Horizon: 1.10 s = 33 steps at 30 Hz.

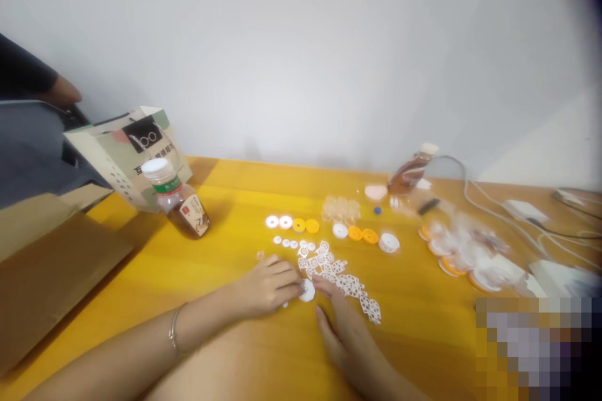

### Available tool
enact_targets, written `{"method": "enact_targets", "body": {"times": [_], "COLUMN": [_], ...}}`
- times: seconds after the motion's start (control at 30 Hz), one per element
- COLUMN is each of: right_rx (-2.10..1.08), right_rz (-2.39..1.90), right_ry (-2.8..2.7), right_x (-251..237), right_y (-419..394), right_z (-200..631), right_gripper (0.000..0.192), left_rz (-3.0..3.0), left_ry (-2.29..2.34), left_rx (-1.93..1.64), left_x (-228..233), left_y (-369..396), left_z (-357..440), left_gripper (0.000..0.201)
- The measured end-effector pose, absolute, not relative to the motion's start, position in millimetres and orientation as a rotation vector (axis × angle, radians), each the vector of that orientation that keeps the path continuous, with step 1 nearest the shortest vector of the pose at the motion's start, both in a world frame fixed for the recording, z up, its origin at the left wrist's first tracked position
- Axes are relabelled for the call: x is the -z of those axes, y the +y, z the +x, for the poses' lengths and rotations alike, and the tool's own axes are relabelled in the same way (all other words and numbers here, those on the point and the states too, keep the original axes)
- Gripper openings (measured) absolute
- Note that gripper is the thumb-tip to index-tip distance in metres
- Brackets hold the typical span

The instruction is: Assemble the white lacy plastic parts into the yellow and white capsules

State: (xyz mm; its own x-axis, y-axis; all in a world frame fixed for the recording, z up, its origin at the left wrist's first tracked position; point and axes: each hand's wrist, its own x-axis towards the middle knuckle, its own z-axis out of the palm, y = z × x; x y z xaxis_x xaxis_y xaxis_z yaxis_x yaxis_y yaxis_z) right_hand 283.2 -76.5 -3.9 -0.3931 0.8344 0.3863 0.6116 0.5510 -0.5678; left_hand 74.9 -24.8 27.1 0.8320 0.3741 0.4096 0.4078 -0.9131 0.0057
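My left hand (268, 285) rests on the yellow table (423, 326), its fingertips pinching a small white round disc (307, 291). My right hand (341, 322) lies flat beside it, with the index fingertip touching the same disc from the right. Just behind the disc lies a strip of white lattice-like plastic pieces (345, 279). Further back there is a row of white and yellow discs (292, 223), and small white rings (289, 242) lie in front of that row.
A drink bottle with a white cap (176, 197) stands at the left, next to a paper bag (125, 153) and a brown bag (42, 263). Another bottle (411, 172), a plastic bag of discs (463, 250) and white cables (517, 219) are at the right. A person's arm (32, 81) shows at far left.
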Motion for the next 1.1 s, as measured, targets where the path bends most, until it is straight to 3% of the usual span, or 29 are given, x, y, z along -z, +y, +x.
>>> {"method": "enact_targets", "body": {"times": [0.23,0.7,0.97,1.1], "right_rx": [-0.395,-0.465,-0.450,-0.444], "right_rz": [-1.121,-1.122,-1.110,-1.123], "right_ry": [-2.160,-2.183,-2.175,-2.193], "right_x": [5,3,1,-1], "right_y": [-77,-77,-78,-77], "right_z": [285,286,285,285], "right_gripper": [0.038,0.034,0.031,0.030], "left_rz": [-2.977,-2.921,-2.779,-2.680], "left_ry": [-0.801,-0.721,-0.956,-1.213], "left_rx": [0.776,0.508,0.979,1.006], "left_x": [-34,-20,-21,-18], "left_y": [-42,-65,-50,-24], "left_z": [66,51,40,17], "left_gripper": [0.021,0.028,0.025,0.022]}}
